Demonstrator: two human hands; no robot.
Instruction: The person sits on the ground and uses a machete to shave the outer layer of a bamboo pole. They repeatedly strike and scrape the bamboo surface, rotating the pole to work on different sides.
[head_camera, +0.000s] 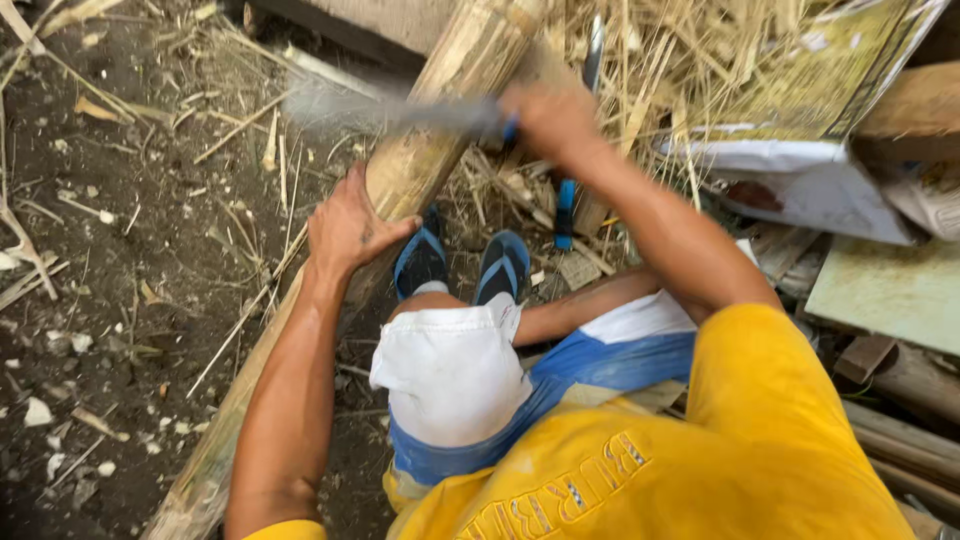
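Bamboo pole (420, 160) under left hand's (350, 225) grip; right hand (550, 120) grips blurred knife (390, 112) amid straw (660, 60).

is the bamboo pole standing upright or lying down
Lying slanted: the bamboo pole runs from the dirt ground at lower left up to the right, under the left hand.

Pale tan bamboo pole (420, 160), blue sandals (460, 262), yellow shirt (720, 440), perhaps grey blurred blade (380, 112).
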